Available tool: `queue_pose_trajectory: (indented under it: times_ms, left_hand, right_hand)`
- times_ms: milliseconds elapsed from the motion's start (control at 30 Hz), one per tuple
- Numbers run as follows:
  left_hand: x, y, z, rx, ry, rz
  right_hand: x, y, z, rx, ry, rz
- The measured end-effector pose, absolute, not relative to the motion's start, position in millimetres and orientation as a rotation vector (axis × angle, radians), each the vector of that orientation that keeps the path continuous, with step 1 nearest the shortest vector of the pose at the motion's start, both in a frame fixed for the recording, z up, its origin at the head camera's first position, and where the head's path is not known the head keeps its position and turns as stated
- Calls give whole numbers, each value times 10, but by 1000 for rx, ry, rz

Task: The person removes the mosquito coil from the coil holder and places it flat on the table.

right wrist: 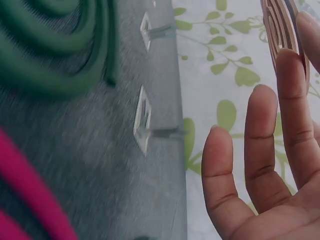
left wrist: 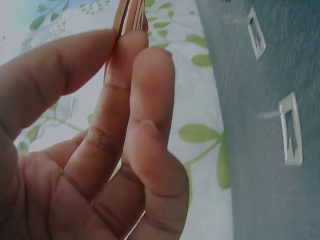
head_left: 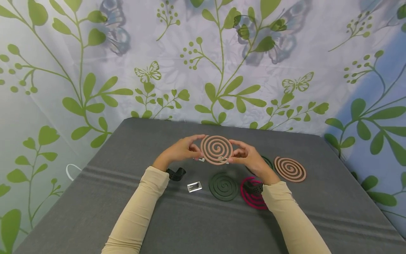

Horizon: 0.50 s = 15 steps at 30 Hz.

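Note:
A tan mosquito coil [head_left: 217, 149] is held up above the table, its flat spiral face turned toward the head camera. My left hand [head_left: 181, 149] pinches its left edge between thumb and fingers. On the opposite edge, my right hand [head_left: 251, 158] pinches it the same way. The left wrist view catches the coil [left wrist: 131, 17] edge-on at the fingertips. In the right wrist view, the remaining fingers [right wrist: 261, 135] extend beside the coil [right wrist: 275, 30]. Behind and below it, small metal coil stands [head_left: 201, 159] lie partly hidden.
On the grey table [head_left: 95, 208] lie a dark green coil [head_left: 223, 185], a pink coil [head_left: 257, 206] partly under the right wrist, another green coil [head_left: 269, 162] behind the right arm, and a tan coil [head_left: 290, 169]. A metal stand [head_left: 194, 186] lies nearer. A patterned curtain [head_left: 177, 95] hangs behind.

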<state>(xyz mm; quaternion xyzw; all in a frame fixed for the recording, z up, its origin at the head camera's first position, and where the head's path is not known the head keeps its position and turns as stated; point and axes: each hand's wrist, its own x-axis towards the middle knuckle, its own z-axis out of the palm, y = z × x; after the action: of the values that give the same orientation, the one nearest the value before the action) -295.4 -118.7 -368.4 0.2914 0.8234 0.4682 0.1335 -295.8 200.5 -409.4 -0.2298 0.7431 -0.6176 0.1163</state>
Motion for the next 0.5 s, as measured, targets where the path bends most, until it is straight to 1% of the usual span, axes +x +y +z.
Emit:
queue_pose_trajectory:
  times_ms: [500]
  left_hand:
    - [-2835, -885, -3728, 869, 2394, 1330]
  right_hand:
    - [-2846, 2326, -4137, -651, 2235, -1760]
